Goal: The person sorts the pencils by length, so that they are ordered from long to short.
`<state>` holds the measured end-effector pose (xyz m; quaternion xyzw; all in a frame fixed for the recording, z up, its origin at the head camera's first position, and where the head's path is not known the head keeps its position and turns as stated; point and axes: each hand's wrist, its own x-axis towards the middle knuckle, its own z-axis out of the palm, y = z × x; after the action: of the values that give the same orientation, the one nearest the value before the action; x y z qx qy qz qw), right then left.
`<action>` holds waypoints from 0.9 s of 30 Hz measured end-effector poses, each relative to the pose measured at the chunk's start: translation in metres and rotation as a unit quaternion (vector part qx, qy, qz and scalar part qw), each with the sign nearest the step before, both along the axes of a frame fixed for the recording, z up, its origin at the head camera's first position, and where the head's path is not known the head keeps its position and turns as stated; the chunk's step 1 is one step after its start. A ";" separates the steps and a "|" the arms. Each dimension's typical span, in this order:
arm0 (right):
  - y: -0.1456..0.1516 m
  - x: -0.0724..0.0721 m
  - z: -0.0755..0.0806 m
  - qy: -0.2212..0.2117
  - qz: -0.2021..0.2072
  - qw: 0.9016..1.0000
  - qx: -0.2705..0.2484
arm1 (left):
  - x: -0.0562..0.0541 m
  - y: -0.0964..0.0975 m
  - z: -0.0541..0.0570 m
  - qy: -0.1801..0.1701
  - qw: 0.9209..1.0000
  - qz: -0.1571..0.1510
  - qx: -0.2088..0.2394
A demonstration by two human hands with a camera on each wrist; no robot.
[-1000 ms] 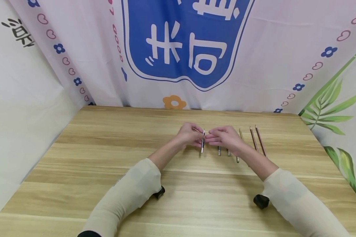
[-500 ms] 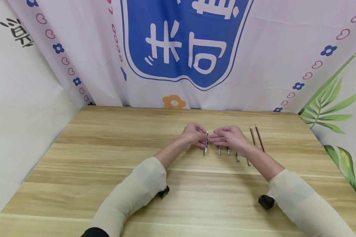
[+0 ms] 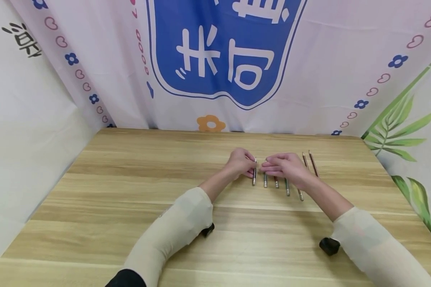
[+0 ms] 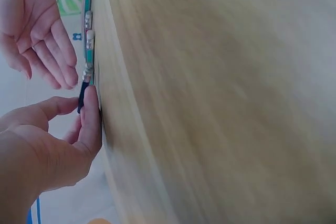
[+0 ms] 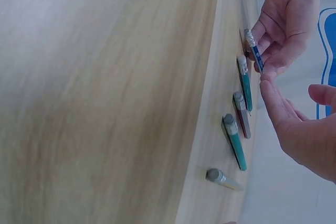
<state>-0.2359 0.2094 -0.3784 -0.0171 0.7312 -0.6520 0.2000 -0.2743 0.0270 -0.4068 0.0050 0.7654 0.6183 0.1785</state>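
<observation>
In the head view my left hand (image 3: 240,162) pinches a dark blue pencil (image 3: 254,176) between thumb and fingers, its eraser end toward me. The right wrist view shows the same blue pencil (image 5: 255,51) just left of a green pencil (image 5: 245,83). My right hand (image 3: 288,169) hovers over the row, fingers extended and holding nothing, fingertips near the blue pencil. Beneath and beside it lie a red pencil (image 5: 242,115), another green pencil (image 5: 234,142) and a yellowish one (image 5: 226,180). Their far ends are partly hidden by my right hand in the head view.
Two reddish-brown pencils (image 3: 313,162) lie to the right of my right hand, partly covered by it. The wood-grain table (image 3: 147,167) ends at a printed curtain (image 3: 186,111) behind. Dark wrist devices (image 3: 329,246) hang under both sleeves.
My left hand has moved right with the blue pencil, bringing it close to the first green pencil. My right hand has also shifted right, fingers still extended.
</observation>
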 end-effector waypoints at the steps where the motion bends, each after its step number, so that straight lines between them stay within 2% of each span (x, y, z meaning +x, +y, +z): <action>1: 0.001 0.000 0.001 0.001 -0.001 1.000 0.001 | 0.000 0.003 0.000 0.009 1.000 -0.001 -0.012; 8: 0.007 0.002 0.011 0.002 -0.014 1.000 0.001 | 0.002 0.014 0.007 0.050 0.993 -0.017 -0.107; 15: 0.013 0.003 0.014 -0.002 -0.017 1.000 -0.007 | 0.000 0.018 0.007 0.061 0.983 -0.032 -0.169; 21: 0.018 0.004 0.014 0.000 -0.024 1.000 -0.012 | -0.001 0.018 0.006 0.073 0.978 -0.030 -0.193; 27: 0.023 0.005 0.015 0.010 -0.026 1.000 -0.004 | 0.000 0.016 0.007 0.068 0.982 -0.031 -0.172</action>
<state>-0.2313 0.2323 -0.3633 -0.0059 0.7306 -0.6598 0.1755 -0.2741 0.0433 -0.4001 0.0401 0.8702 0.4697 0.1434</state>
